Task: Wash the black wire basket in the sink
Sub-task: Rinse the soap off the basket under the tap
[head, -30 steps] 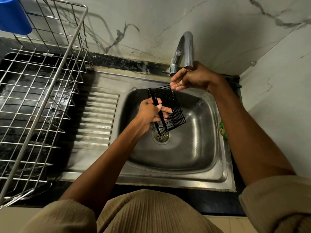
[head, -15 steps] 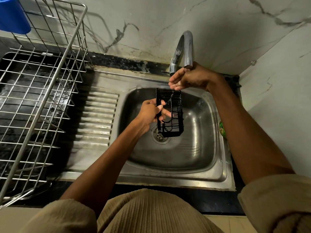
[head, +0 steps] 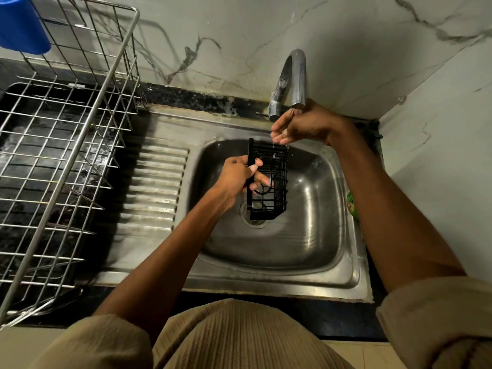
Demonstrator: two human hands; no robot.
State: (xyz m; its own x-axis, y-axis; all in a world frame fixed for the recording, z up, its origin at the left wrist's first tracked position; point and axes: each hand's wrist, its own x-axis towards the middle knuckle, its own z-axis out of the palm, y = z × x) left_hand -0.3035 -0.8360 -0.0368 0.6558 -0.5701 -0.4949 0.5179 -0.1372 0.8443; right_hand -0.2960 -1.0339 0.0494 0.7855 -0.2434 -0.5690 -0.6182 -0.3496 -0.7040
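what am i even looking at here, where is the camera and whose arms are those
There is no machine: the camera is worn on a person's head and looks down, so the two arms are that person's own, reaching out from beige sleeves. This is the only view.

Below is a steel sink with a ribbed draining board on its left and a chrome tap behind it. The left hand grips a black wire basket by one edge and holds it over the drain. The right hand holds nothing; it sits just under the tap's spout with loosely bent fingers, right above the basket. I cannot tell whether water is running.

Further left, a silver wire dish rack stands on the dark counter, with a blue cup at its far corner. Something small and green peeks out by the sink's right rim.
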